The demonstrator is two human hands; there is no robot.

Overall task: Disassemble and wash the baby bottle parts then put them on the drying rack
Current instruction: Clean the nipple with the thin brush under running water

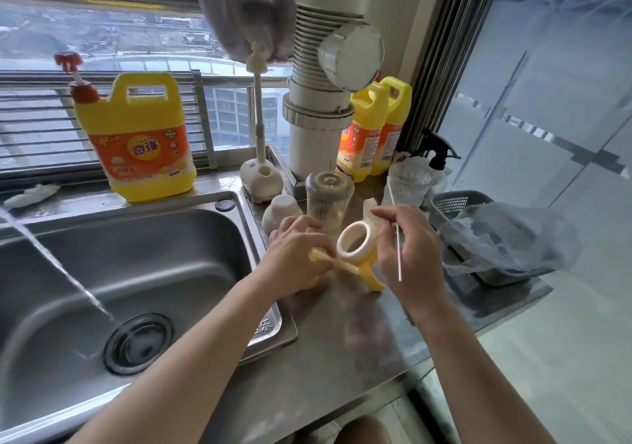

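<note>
Disassembly stage, nearly through by the look of it. The left hand (295,255) has its fingers curled round one yellow handle of the white screw ring with yellow side handles (355,255), holding it tilted just above the steel worktop (342,341), right of the sink. The right hand (408,248) is beside the ring, its thumb and fingers pinching a thin white straw (398,265) that stands nearly upright.

Already apart: the clear plastic bottle body (329,200) stands mouth-down on the worktop behind the hands, with a small white cap (282,209) just left of it. A pale soft part behind the ring could be the teat; cannot tell.

Washing seems not begun. Water (58,258) runs into the stainless sink (171,238), yet no part is in it. A white bottle brush (258,108) sits in its stand. Nothing shows on the slatted metal rack (41,128) by the window, which is probably the drying rack. Left: finish separating, wash each part, rack them all.
</note>
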